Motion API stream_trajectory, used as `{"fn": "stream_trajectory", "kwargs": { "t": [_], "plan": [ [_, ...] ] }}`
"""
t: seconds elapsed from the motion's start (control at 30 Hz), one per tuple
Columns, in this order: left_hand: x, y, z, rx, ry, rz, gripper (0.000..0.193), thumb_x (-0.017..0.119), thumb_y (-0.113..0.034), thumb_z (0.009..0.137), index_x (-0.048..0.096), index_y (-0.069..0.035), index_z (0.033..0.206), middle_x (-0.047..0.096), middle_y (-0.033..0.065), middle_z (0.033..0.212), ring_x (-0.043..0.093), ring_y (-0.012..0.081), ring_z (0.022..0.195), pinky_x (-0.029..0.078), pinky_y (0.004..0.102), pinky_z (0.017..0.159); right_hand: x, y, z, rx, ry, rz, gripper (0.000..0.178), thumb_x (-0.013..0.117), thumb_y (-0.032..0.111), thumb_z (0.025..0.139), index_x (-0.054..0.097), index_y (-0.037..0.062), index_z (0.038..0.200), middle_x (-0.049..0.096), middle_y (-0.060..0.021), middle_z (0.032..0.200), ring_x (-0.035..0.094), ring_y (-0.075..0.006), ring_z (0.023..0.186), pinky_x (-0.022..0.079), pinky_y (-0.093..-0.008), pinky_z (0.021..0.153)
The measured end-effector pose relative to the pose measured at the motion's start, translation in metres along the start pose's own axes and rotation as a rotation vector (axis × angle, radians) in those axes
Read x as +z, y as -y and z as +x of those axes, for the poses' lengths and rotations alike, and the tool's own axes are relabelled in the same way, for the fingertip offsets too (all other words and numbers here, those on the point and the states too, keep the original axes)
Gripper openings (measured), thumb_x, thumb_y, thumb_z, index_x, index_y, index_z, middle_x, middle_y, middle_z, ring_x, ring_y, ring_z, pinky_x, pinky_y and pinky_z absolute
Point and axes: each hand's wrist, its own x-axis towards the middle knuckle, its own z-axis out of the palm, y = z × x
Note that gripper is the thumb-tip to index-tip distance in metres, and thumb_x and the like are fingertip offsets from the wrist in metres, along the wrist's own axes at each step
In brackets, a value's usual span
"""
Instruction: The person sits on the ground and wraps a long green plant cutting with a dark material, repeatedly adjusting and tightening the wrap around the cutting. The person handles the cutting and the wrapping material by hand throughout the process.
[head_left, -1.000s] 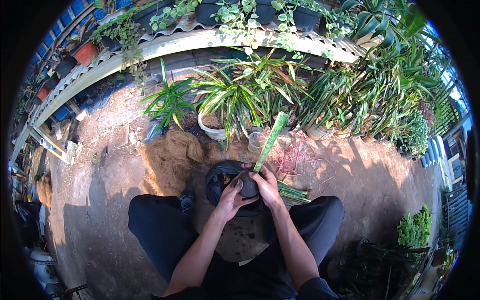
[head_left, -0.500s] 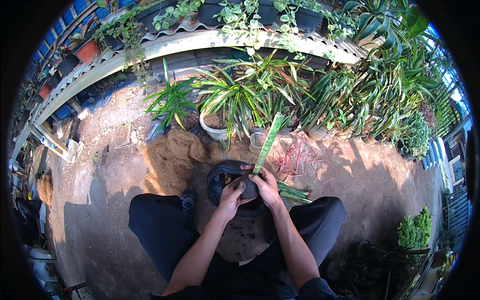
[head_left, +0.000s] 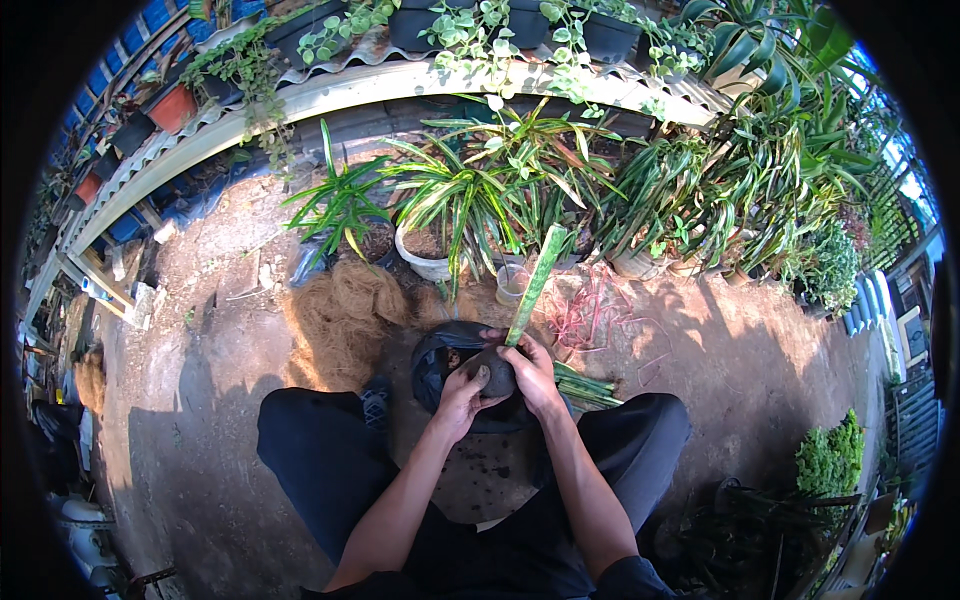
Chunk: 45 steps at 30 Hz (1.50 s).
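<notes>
Both of my hands are wrapped round a dark, rounded ball of what looks like soil (head_left: 497, 372). My left hand (head_left: 460, 397) cups its left side, thumb pressed on top. On the other side, my right hand (head_left: 536, 378) grips the ball and the foot of a long, stiff green leaf cutting (head_left: 536, 285). The leaf leans up and slightly right out of the ball. Beneath the hands stands an open black plastic bag (head_left: 428, 370) with dark material inside, partly hidden. More cut green leaves (head_left: 590, 388) lie just right of the bag. The fingers' undersides are hidden.
Brown coconut fibre (head_left: 345, 310) lies heaped on the dirt floor beyond my left knee. A clear plastic cup (head_left: 510, 284) and tangled pink-red strings (head_left: 590, 312) lie ahead. Potted plants, one in a white pot (head_left: 428, 266), line the back beneath a shelf beam (head_left: 400, 85).
</notes>
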Motion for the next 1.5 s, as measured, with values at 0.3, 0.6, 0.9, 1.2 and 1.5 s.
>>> {"fn": "stream_trajectory", "kwargs": {
  "t": [0.3, 0.6, 0.9, 1.2, 1.5],
  "plan": [
    [0.001, -0.003, -0.002, -0.004, 0.083, -0.138, 0.054, 0.059, -0.021, 0.096, 0.037, -0.002, 0.142, 0.055, 0.0103, 0.132, 0.06, 0.0226, 0.116, 0.055, 0.0428, 0.095, -0.006, -0.002, 0.003, 0.017, -0.085, 0.071, 0.028, 0.053, 0.006, 0.088, 0.062, -0.0048, 0.112, 0.065, -0.0147, 0.118, 0.061, -0.0216, 0.108, 0.045, -0.0335, 0.098],
    [0.0, 0.001, -0.001, -0.021, 0.061, -0.144, 0.054, 0.056, -0.018, 0.098, 0.033, -0.006, 0.145, 0.051, 0.0093, 0.136, 0.059, 0.0249, 0.118, 0.053, 0.046, 0.097, -0.005, -0.004, 0.004, 0.025, -0.146, 0.097, 0.026, 0.054, 0.011, 0.092, 0.062, -0.004, 0.112, 0.066, -0.0139, 0.114, 0.061, -0.0198, 0.104, 0.046, -0.0324, 0.095],
    [-0.009, 0.013, 0.004, 0.005, -0.018, -0.27, 0.053, 0.052, -0.02, 0.1, 0.032, -0.009, 0.147, 0.05, 0.0096, 0.138, 0.059, 0.0262, 0.118, 0.053, 0.0479, 0.097, 0.007, -0.01, 0.006, 0.094, -0.291, 0.122, 0.029, 0.059, 0.019, 0.097, 0.058, -0.0021, 0.117, 0.063, -0.0084, 0.109, 0.059, -0.0154, 0.099, 0.047, -0.03, 0.09],
    [-0.014, 0.02, 0.006, 0.048, -0.143, -0.301, 0.045, 0.052, -0.019, 0.099, 0.04, -0.007, 0.141, 0.053, 0.0122, 0.133, 0.058, 0.0282, 0.118, 0.052, 0.049, 0.098, 0.018, -0.021, 0.004, 0.082, -0.307, 0.169, 0.031, 0.059, 0.017, 0.097, 0.054, -0.0023, 0.121, 0.059, -0.01, 0.119, 0.056, -0.0169, 0.108, 0.044, -0.0308, 0.096],
    [-0.027, 0.019, 0.01, 0.004, -0.094, -0.459, 0.044, 0.045, -0.035, 0.101, 0.045, -0.007, 0.135, 0.055, 0.0115, 0.134, 0.058, 0.03, 0.118, 0.046, 0.0528, 0.104, 0.008, -0.004, 0.004, 0.02, -0.109, -0.098, 0.039, 0.069, 0.002, 0.085, 0.054, -0.0004, 0.121, 0.06, -0.0095, 0.121, 0.056, -0.0172, 0.112, 0.042, -0.0317, 0.101]
  ]
}}
